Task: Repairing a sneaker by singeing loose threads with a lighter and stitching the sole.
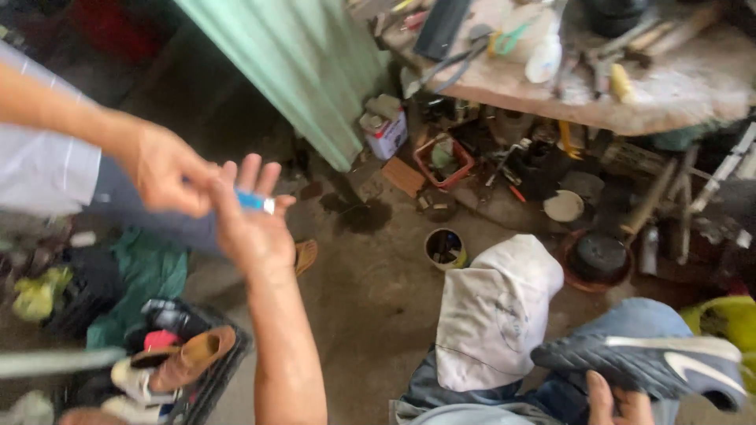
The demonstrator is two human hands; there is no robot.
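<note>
Head view: the open room is the bare concrete floor [370, 291] just right of the left hand [250, 228] and its forearm. Beyond that patch, up and to the right of the hand, clutter closes it in under the edge of a worn workbench [669, 90] strewn with tools. A green corrugated sheet [299, 63] leans above the hand.

To the right of the left hand stands a small pail [445, 249] with dark bits inside. Farther up is a red basket [443, 160] holding pale scraps, and a white tin can [386, 135] stands near it. Below and left of the hand, beside the forearm, a black crate [206, 379] holds shoes, a brown leather shoe [189, 358] on top.

The left hand is raised with its fingers spread wide. A small blue tube [253, 201] lies against its fingers. Another person's hand [165, 169] comes in from the left and pinches the tube's far end. Whether the left hand itself grips the tube cannot be told.

The right hand [618, 403], far down to the right, holds a dark grey sneaker [642, 360] from below. Just left of it a white cloth [496, 315] drapes over the jeans-clad knee.
</note>
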